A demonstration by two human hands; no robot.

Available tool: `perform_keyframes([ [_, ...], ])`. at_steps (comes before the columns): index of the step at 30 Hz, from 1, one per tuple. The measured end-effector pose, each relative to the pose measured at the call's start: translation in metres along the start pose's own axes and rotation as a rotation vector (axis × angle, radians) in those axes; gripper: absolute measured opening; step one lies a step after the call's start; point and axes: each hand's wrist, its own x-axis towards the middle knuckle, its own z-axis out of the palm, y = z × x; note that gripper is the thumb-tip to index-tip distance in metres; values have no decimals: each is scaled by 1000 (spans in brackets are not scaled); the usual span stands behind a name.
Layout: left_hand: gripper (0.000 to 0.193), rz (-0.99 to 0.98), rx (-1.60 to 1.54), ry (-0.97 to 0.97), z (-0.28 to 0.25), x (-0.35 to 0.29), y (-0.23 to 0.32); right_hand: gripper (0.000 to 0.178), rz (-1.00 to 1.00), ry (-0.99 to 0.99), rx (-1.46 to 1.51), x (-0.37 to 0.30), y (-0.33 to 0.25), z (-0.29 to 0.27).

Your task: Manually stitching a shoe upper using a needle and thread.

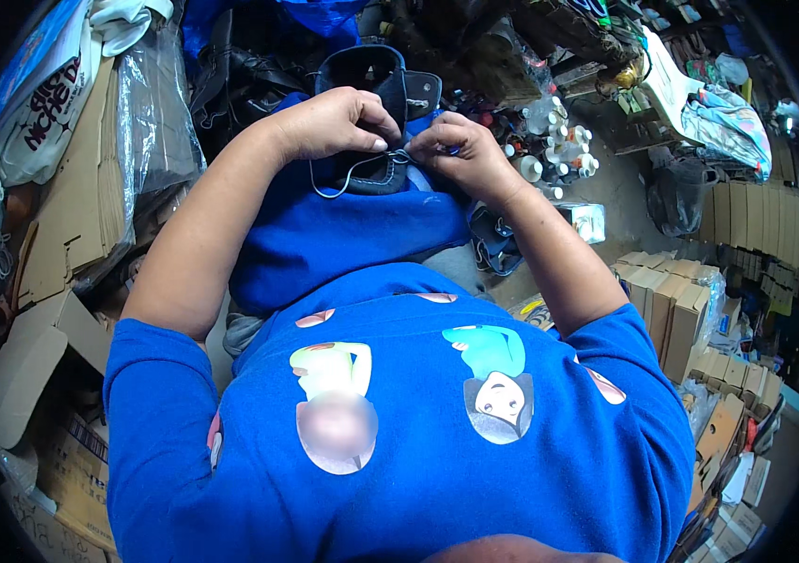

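Observation:
A black leather piece (376, 176) with pale stitching along its edge rests on my lap, on blue cloth; it looks like part of a shoe. Its rounded upper part (362, 58) rises behind my hands, with a small black flap (423, 92) at its right. A pale thread (343, 178) loops below my fingers across the leather. My left hand (334, 124) is pinched at the leather, though what lies between its fingertips is hidden. My right hand (465, 158) pinches the thread where it bunches, close to the left fingertips.
Flat cardboard and plastic sheeting (160, 113) stand on my left, above an open carton (29, 375). Several white-capped bottles (564, 150) crowd the floor to the right. Stacked cardboard boxes (667, 300) fill the right side. More black pieces (230, 89) lie beyond my left arm.

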Motion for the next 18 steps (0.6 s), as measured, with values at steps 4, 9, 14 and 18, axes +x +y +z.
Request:
perform_keyframes([
  [4, 29, -18, 39, -27, -1, -2, 3, 19, -6, 30, -141, -8, -14, 2],
  [9, 35, -20, 134, -73, -1, -4, 5, 21, -76, 27, -300, -10, -23, 3],
  [14, 36, -32, 163, -72, 1, -4, 5, 15, -172, -73, -597, -2, -44, 0],
  [18, 31, 24, 206, 1, 5, -6, 0, 20, -220, -245, -849, 12, -70, -1],
])
